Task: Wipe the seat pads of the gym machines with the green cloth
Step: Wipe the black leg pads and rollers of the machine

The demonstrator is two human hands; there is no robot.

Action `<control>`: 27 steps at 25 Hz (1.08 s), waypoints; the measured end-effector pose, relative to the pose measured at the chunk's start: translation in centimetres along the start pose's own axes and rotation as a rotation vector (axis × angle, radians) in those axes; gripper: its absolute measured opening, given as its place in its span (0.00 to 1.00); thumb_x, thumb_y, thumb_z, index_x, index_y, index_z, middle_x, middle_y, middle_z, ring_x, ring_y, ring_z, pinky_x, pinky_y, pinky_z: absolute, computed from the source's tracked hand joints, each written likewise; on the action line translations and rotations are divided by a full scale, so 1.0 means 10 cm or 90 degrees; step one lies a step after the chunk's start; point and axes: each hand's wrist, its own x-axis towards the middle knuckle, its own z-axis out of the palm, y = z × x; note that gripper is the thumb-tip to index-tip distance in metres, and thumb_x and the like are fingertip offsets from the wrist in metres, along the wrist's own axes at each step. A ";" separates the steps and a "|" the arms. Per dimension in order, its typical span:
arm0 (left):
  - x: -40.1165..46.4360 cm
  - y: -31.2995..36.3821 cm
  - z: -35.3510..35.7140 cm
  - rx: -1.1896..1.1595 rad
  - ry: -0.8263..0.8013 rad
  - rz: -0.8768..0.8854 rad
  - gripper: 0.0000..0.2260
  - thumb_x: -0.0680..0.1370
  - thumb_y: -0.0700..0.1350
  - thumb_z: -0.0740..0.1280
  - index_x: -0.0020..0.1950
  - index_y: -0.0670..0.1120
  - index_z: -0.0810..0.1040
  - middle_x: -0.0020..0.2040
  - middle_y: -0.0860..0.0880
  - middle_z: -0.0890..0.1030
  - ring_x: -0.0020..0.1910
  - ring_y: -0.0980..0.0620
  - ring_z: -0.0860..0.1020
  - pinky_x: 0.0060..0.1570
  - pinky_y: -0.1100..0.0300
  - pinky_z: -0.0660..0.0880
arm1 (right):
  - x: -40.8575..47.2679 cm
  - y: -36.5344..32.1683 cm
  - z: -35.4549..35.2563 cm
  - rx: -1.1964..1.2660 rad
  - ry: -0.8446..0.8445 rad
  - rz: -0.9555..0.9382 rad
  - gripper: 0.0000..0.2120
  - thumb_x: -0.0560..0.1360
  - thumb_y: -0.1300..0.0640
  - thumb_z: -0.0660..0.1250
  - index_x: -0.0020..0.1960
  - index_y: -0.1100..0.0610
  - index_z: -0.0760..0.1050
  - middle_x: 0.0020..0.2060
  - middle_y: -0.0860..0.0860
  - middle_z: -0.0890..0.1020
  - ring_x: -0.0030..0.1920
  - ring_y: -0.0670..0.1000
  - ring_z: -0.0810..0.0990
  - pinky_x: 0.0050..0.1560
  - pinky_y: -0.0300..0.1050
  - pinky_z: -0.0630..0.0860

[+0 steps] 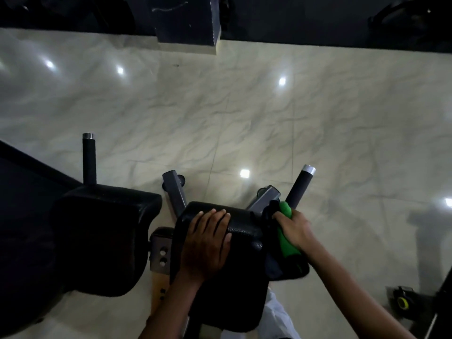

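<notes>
The left hand (208, 238) lies flat on the middle seat pad (220, 277), and the right hand (294, 228) presses a cloth (287, 231) against that pad's right edge. A second pad (102, 236) sits to the left. Two handle bars (89, 159) rise beyond the pads, one on each side.

The cloth (287, 232) in my right hand (297, 228) is bright green, with a dark, near-black stretch at its lower end. The seat pad (242, 231) under my left hand (208, 238) is black with a fine pebbled grain. Left of that pad sits a second pad (102, 233), also black. Beyond the seat pad, the frame tubes (175, 192) are grey, and the two handles (299, 189) are black with silver caps. The floor (244, 113) past the pad is cream with wavy grey marble veining. Far right of the pad, a small wheel (403, 302) shows yellow.
</notes>
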 end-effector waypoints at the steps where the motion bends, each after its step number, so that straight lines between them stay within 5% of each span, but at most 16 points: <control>1: 0.00 -0.01 0.00 -0.003 0.000 -0.002 0.23 0.82 0.50 0.48 0.64 0.42 0.77 0.62 0.45 0.78 0.63 0.45 0.73 0.68 0.51 0.62 | 0.07 -0.09 -0.01 -0.060 0.002 -0.009 0.12 0.76 0.51 0.62 0.53 0.58 0.76 0.49 0.60 0.79 0.52 0.59 0.77 0.45 0.42 0.66; 6: 0.02 0.05 -0.04 -0.011 0.004 -0.032 0.22 0.81 0.50 0.49 0.63 0.42 0.77 0.62 0.45 0.78 0.64 0.46 0.72 0.68 0.50 0.62 | 0.35 -0.37 0.03 -0.366 -0.118 -0.233 0.18 0.74 0.44 0.62 0.57 0.55 0.74 0.56 0.57 0.76 0.57 0.59 0.76 0.53 0.46 0.70; 9: 0.03 0.17 -0.09 -0.041 0.009 -0.096 0.18 0.78 0.49 0.55 0.60 0.43 0.78 0.60 0.46 0.79 0.63 0.47 0.73 0.70 0.52 0.60 | 0.57 -0.52 -0.03 -0.382 -0.263 -0.203 0.20 0.77 0.46 0.61 0.63 0.58 0.73 0.61 0.59 0.76 0.59 0.58 0.75 0.51 0.42 0.68; 12: 0.18 0.29 -0.09 -0.059 0.030 -0.274 0.15 0.77 0.51 0.59 0.56 0.46 0.79 0.58 0.50 0.79 0.61 0.50 0.74 0.73 0.55 0.55 | 0.87 -0.78 0.09 -0.454 -0.438 -0.182 0.18 0.82 0.53 0.55 0.67 0.62 0.70 0.64 0.55 0.73 0.63 0.56 0.72 0.43 0.34 0.67; 15: 0.37 0.40 -0.06 -0.017 0.048 -0.451 0.15 0.73 0.53 0.61 0.54 0.47 0.79 0.57 0.50 0.79 0.62 0.51 0.73 0.75 0.54 0.49 | 1.07 -0.95 0.36 -0.385 -0.617 -0.184 0.18 0.83 0.59 0.51 0.69 0.65 0.66 0.68 0.59 0.70 0.63 0.55 0.72 0.59 0.38 0.68; 19: 0.49 0.52 -0.02 0.026 0.064 -0.621 0.24 0.72 0.55 0.60 0.64 0.44 0.75 0.67 0.45 0.73 0.71 0.47 0.63 0.74 0.57 0.40 | 1.25 -0.91 0.55 -0.290 -0.657 -0.166 0.17 0.81 0.59 0.55 0.63 0.68 0.72 0.58 0.58 0.75 0.52 0.52 0.72 0.47 0.38 0.70; 23: 0.56 0.77 0.02 -0.013 0.139 -0.732 0.29 0.76 0.57 0.56 0.73 0.42 0.64 0.76 0.45 0.60 0.77 0.49 0.49 0.73 0.61 0.35 | 1.45 -0.72 0.41 -0.232 -0.713 -0.119 0.09 0.77 0.63 0.61 0.42 0.60 0.78 0.44 0.57 0.78 0.44 0.53 0.75 0.46 0.42 0.69; 27: 0.57 0.89 0.06 -0.040 0.185 -0.798 0.32 0.78 0.58 0.56 0.76 0.41 0.58 0.78 0.50 0.49 0.77 0.53 0.42 0.72 0.64 0.35 | 1.31 -0.94 0.59 -0.175 -0.707 -0.145 0.08 0.77 0.65 0.62 0.40 0.60 0.77 0.36 0.52 0.79 0.31 0.45 0.77 0.35 0.35 0.71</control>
